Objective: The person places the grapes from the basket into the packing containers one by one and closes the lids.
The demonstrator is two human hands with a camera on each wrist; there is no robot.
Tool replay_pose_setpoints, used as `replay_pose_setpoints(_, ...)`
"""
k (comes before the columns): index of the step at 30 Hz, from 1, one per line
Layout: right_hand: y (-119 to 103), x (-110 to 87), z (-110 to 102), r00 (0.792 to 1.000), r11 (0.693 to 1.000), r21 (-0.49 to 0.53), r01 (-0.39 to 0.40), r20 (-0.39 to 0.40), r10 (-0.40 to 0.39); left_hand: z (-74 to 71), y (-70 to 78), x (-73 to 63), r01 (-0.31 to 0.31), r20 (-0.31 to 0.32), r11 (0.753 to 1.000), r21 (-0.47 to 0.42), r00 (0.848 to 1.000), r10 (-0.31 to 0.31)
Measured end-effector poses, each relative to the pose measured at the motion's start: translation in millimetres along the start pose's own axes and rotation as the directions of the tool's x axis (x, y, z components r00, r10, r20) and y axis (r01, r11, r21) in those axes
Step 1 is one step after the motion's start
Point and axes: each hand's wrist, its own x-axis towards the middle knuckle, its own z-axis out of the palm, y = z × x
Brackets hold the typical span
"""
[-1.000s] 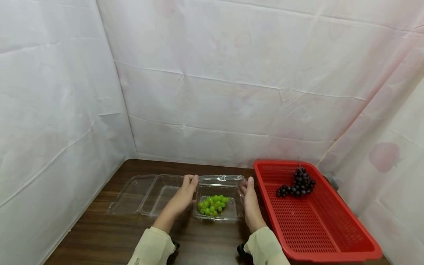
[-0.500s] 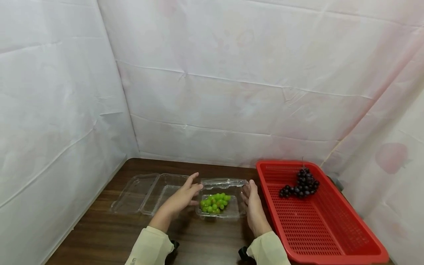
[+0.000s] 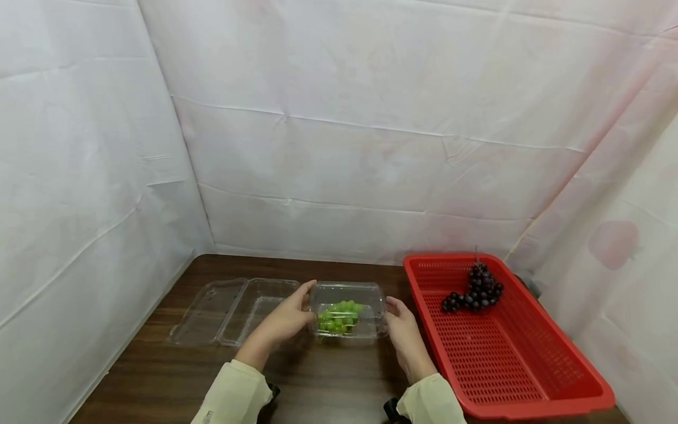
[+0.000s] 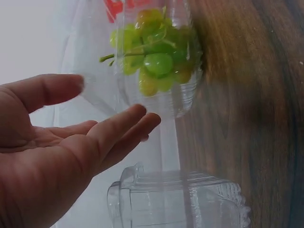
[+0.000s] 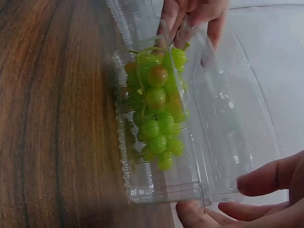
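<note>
In the head view, a clear plastic clamshell box [image 3: 373,327] holds a bunch of green grapes [image 3: 339,317], with its lid [image 3: 346,288] folded over the top. The right wrist view shows a wedge-shaped gap between lid [image 5: 223,137] and base. My left hand [image 3: 286,321] is at the box's left end; its thumb and fingers [image 4: 116,130] are extended in the left wrist view. At the right end, my right hand [image 3: 408,338] pinches the corner, thumb [image 5: 261,180] on the lid and bent fingers by the rim.
A second clear clamshell box [image 3: 259,303] lies unfolded to the left, its lid [image 3: 209,312] flat on the brown wooden table [image 3: 328,383]. On the right stands a red plastic basket [image 3: 492,365] with a bunch of dark grapes [image 3: 479,288]. White sheeting [image 3: 318,153] surrounds the table.
The lid has swung forward from behind the box to over the green grapes. My left hand lifted its fingers off the lid's edge midway and is now beside the box again.
</note>
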Motion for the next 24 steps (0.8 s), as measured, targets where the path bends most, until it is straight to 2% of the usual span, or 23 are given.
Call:
replay_pose_setpoints(4,4.2,-0.7,0.6,1.0,0.999,-0.045,0.013,0.002,-0.013,5.1,-4.7,-0.3,-0.02,-0.019,0.996,0.09,1.0,0.022)
replay_pose_setpoints(9,6.8,-2.5,0.8,1.0,0.999,-0.049,0.0,-0.004,0.0,8.1,-6.3,-2.3,0.002,-0.062,0.97,0.243,0.998,0.013)
replay_pose_setpoints(11,7.0,-3.0,0.0,1.0,0.999,-0.051,-0.008,-0.011,0.008,8.1,-5.4,-2.6,0.023,-0.078,0.964,0.265,0.997,-0.002)
replay_pose_setpoints(14,7.6,-3.7,-1.3,0.999,0.997,-0.052,-0.053,-0.013,0.052,8.3,-4.2,-2.8,0.058,-0.077,0.968,0.244,0.996,-0.04)
replay_pose_setpoints(19,10.2,-5.8,-2.0,0.987,0.988,-0.001,-0.154,0.037,0.154,9.6,-4.5,-1.0,0.115,-0.034,0.983,0.14,0.993,-0.111)
replay_pose_setpoints(24,11.3,-7.7,-1.0,0.982,0.983,0.05,-0.174,0.086,0.17,7.8,-4.1,0.1,0.143,-0.039,0.99,0.014,0.989,-0.143)
